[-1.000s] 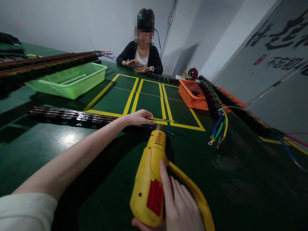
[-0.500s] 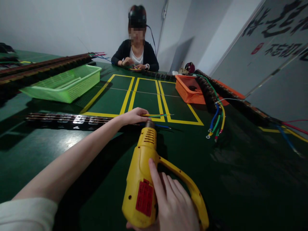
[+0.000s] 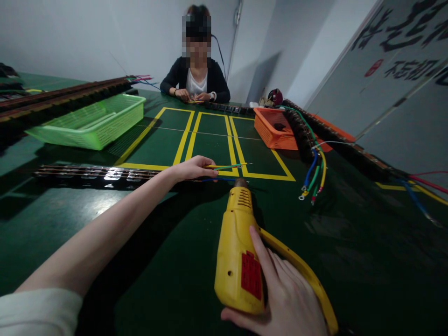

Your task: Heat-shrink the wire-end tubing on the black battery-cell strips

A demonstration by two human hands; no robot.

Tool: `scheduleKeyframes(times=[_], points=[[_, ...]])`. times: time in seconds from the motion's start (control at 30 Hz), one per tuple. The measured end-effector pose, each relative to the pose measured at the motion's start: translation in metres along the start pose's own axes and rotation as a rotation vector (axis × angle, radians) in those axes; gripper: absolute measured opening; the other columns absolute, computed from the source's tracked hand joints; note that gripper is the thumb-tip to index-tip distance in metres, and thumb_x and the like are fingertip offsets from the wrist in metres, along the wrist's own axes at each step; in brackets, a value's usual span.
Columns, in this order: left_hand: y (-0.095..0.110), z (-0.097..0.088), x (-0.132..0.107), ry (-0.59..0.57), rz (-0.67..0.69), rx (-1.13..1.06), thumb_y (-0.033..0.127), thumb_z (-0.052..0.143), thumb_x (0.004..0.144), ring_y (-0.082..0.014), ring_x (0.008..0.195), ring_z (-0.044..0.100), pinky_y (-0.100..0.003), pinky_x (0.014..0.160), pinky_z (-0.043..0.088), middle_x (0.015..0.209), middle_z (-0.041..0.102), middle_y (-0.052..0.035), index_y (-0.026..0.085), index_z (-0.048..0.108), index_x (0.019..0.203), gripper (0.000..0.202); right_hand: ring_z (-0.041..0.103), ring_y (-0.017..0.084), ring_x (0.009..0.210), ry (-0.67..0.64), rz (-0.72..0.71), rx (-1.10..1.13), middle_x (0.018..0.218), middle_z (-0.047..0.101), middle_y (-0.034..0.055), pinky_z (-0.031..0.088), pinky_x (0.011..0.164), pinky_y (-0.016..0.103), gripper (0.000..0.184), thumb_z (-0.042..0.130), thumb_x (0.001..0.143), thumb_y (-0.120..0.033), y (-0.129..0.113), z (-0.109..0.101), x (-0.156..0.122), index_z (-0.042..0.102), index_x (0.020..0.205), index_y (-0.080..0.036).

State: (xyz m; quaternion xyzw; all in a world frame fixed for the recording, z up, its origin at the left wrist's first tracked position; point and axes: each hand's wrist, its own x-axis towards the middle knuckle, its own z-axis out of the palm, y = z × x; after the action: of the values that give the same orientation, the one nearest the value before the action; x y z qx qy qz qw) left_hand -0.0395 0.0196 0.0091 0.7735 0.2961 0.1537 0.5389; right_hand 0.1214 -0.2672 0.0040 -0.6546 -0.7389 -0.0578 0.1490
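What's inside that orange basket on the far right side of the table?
In the orange plastic mesh basket, one small dark object shows, too small to identify. The basket's near wall hides the rest of its floor, and a long black ridged strip covers its right edge.

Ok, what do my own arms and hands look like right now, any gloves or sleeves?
Both are bare: no gloves or rings show on the left hand or the right hand. The left forearm is uncovered up to a pale off-white sleeve at the picture's lower left corner. The right wrist lies outside the frame, so any sleeve there is unseen.
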Motion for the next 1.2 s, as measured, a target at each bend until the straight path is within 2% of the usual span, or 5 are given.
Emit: scheduleKeyframes(times=[0.2, 0.37, 0.57, 0.9, 1.2], points=[[-0.005, -0.001, 0.003, 0.003, 0.007, 0.019, 0.046, 0.067, 0.073, -0.0150, 0.075, 0.060, -0.024, 0.066, 0.040, 0.085, 0.069, -0.0041, 0.014, 0.063, 0.086, 0.035, 0.067, 0.029, 0.090, 0.011, 0.064, -0.025, 0.113, 0.067, 0.0119, 0.055, 0.071, 0.039, 0.123, 0.061, 0.058, -0.081, 0.003, 0.004, -0.006, 0.012, 0.151, -0.017], [-0.003, 0.000, 0.002, 0.019, -0.001, 0.048, 0.047, 0.067, 0.072, -0.0134, 0.069, 0.057, -0.023, 0.060, 0.036, 0.080, 0.068, -0.0029, 0.013, 0.063, 0.084, 0.036, 0.068, 0.028, 0.079, 0.072, 0.025, -0.082, 0.098, 0.070, 0.0122, 0.056, 0.064, 0.038, 0.121, 0.052, 0.062, -0.085, -0.007, 0.006, -0.002, 0.013, 0.150, -0.012], [-0.002, 0.001, 0.002, 0.004, -0.001, -0.015, 0.046, 0.068, 0.070, -0.0150, 0.072, 0.059, -0.025, 0.066, 0.040, 0.085, 0.069, -0.0043, 0.014, 0.061, 0.083, 0.036, 0.068, 0.028, 0.077, 0.082, -0.046, -0.058, 0.093, 0.070, 0.0131, 0.057, 0.064, 0.038, 0.121, 0.049, 0.063, -0.086, -0.023, 0.007, 0.004, 0.014, 0.149, -0.008], [-0.004, 0.000, 0.007, -0.019, 0.051, 0.141, 0.051, 0.063, 0.072, -0.0115, 0.064, 0.048, -0.023, 0.059, 0.034, 0.068, 0.055, 0.0025, 0.014, 0.059, 0.077, 0.037, 0.070, 0.028, 0.076, 0.072, -0.186, -0.023, 0.090, 0.071, 0.0155, 0.056, 0.064, 0.037, 0.115, 0.032, 0.074, -0.084, -0.045, 0.016, 0.013, -0.001, 0.149, -0.003], [-0.006, -0.001, 0.003, 0.019, 0.059, 0.043, 0.049, 0.064, 0.075, -0.0104, 0.064, 0.050, -0.022, 0.057, 0.033, 0.070, 0.055, 0.0020, 0.014, 0.057, 0.080, 0.036, 0.070, 0.025, 0.080, 0.082, -0.240, -0.015, 0.090, 0.072, 0.0136, 0.054, 0.066, 0.034, 0.105, 0.024, 0.083, -0.075, -0.041, 0.010, 0.016, -0.011, 0.147, -0.001]])
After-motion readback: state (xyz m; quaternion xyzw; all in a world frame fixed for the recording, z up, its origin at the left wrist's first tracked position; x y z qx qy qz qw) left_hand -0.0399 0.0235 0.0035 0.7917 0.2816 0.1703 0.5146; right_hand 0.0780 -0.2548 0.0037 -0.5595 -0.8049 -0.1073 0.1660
